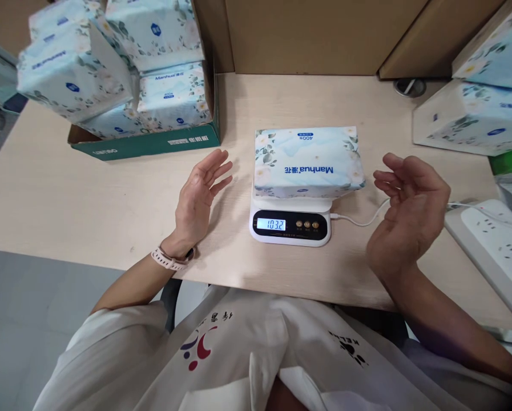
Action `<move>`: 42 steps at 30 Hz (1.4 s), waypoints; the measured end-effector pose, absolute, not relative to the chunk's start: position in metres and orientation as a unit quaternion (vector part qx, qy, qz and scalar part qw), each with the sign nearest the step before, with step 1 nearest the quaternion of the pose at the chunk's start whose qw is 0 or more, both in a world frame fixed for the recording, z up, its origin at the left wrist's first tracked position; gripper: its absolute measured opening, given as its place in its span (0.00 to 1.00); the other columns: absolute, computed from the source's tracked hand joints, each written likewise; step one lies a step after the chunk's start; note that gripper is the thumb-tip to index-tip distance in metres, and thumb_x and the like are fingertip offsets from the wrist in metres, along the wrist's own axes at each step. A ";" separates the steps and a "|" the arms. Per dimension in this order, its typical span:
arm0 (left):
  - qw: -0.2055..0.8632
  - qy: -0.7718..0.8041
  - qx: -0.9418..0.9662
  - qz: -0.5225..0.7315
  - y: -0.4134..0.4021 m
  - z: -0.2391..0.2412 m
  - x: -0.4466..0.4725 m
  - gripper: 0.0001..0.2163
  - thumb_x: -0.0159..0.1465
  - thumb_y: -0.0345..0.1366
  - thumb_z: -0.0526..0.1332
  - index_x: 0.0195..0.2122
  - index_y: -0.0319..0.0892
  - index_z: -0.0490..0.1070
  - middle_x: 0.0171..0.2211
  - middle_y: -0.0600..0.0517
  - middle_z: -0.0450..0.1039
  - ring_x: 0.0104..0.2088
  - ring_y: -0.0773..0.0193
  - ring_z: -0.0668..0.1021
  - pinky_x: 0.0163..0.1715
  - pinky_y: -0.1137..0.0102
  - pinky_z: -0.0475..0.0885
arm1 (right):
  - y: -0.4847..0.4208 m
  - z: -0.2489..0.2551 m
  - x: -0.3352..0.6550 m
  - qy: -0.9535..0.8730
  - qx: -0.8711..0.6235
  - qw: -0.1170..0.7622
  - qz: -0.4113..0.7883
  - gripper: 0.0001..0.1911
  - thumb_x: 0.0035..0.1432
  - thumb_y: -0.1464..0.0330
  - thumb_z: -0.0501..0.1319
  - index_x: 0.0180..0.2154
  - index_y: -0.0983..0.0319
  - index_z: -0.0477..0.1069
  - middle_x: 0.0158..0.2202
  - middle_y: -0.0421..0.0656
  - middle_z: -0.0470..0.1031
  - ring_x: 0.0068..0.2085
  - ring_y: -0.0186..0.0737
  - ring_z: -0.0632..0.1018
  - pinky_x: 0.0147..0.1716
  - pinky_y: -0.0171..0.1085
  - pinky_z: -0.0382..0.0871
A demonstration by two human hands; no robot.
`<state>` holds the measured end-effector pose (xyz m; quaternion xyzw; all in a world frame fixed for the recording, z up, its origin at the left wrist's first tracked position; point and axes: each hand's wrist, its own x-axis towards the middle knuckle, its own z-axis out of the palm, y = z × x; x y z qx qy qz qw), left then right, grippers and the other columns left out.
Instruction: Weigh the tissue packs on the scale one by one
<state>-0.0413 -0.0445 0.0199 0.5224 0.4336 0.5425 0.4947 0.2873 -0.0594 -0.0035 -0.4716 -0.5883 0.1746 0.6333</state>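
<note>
A light-blue floral tissue pack (309, 160) lies on a white digital kitchen scale (290, 240), its printing upside down to me. The scale's lit display (271, 224) looks to read 103.2. My left hand (198, 202) is held to the left of the pack, fingers apart and touching nothing. On the other side, my right hand (410, 211) is raised with its fingers loosely curled and apart, also clear of the pack. The pack covers most of the weighing plate.
A green-sided carton (153, 147) at the back left holds several tissue packs (73, 77). More packs (474, 117) are stacked at the right edge. A white cable (362, 222) runs from the scale towards a power strip (495, 240). Cardboard (324, 37) stands along the back.
</note>
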 end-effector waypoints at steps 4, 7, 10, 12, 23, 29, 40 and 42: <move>0.501 0.426 0.522 0.543 -0.044 0.018 -0.042 0.28 0.73 0.63 0.55 0.63 0.53 0.77 0.71 0.48 0.73 0.71 0.45 0.76 0.70 0.47 0.72 | -0.060 -0.003 0.287 -0.593 -0.461 0.633 0.187 0.23 0.75 0.56 0.54 0.66 0.47 0.74 0.65 0.46 0.80 0.60 0.50 0.84 0.64 0.62 0.74; 0.515 0.414 0.528 0.534 -0.043 0.016 -0.042 0.29 0.74 0.63 0.54 0.65 0.52 0.76 0.70 0.46 0.75 0.70 0.44 0.76 0.71 0.46 0.72 | -0.060 -0.003 0.287 -0.606 -0.441 0.632 0.196 0.23 0.77 0.57 0.53 0.66 0.47 0.74 0.62 0.45 0.82 0.62 0.49 0.83 0.64 0.60 0.76; 0.530 0.384 0.561 0.507 -0.044 0.014 -0.043 0.31 0.74 0.64 0.53 0.68 0.52 0.75 0.72 0.46 0.72 0.75 0.43 0.71 0.74 0.43 0.67 | -0.061 -0.004 0.287 -0.623 -0.453 0.607 0.198 0.22 0.79 0.57 0.52 0.67 0.46 0.74 0.61 0.43 0.83 0.63 0.48 0.83 0.66 0.59 0.76; 0.530 0.364 0.598 0.479 -0.045 0.011 -0.044 0.32 0.74 0.65 0.52 0.71 0.55 0.72 0.76 0.50 0.66 0.80 0.43 0.62 0.79 0.42 0.59 | -0.062 -0.004 0.287 -0.633 -0.472 0.577 0.208 0.23 0.79 0.55 0.52 0.68 0.45 0.73 0.63 0.43 0.82 0.65 0.48 0.82 0.68 0.60 0.75; 0.491 0.374 0.689 0.380 -0.051 0.004 -0.050 0.34 0.75 0.65 0.50 0.80 0.65 0.52 0.82 0.63 0.43 0.83 0.48 0.43 0.82 0.43 0.35 | -0.064 -0.002 0.285 -0.585 -0.574 0.497 0.284 0.32 0.73 0.43 0.52 0.71 0.45 0.70 0.69 0.45 0.77 0.74 0.58 0.73 0.78 0.71 0.55; 0.520 0.356 0.696 0.344 -0.052 0.004 -0.041 0.37 0.74 0.65 0.52 0.81 0.68 0.44 0.83 0.65 0.33 0.83 0.44 0.37 0.81 0.39 0.35 | -0.063 -0.007 0.279 -0.605 -0.589 0.443 0.301 0.32 0.70 0.40 0.52 0.71 0.35 0.67 0.74 0.38 0.70 0.78 0.60 0.66 0.79 0.72 0.51; 0.297 0.367 0.652 0.593 -0.001 0.052 -0.054 0.41 0.70 0.65 0.60 0.80 0.59 0.50 0.83 0.51 0.46 0.83 0.44 0.51 0.82 0.46 0.51 | 0.022 0.071 0.188 -0.737 -0.388 0.422 0.359 0.45 0.69 0.39 0.55 0.79 0.48 0.50 0.82 0.39 0.52 0.83 0.54 0.51 0.82 0.63 0.38; 0.211 0.397 0.629 0.634 0.024 0.063 -0.070 0.41 0.70 0.67 0.60 0.78 0.60 0.50 0.84 0.54 0.43 0.84 0.48 0.46 0.84 0.49 0.46 | 0.055 0.081 0.155 -0.751 -0.347 0.405 0.389 0.48 0.67 0.35 0.55 0.78 0.49 0.53 0.82 0.38 0.52 0.83 0.53 0.51 0.83 0.61 0.40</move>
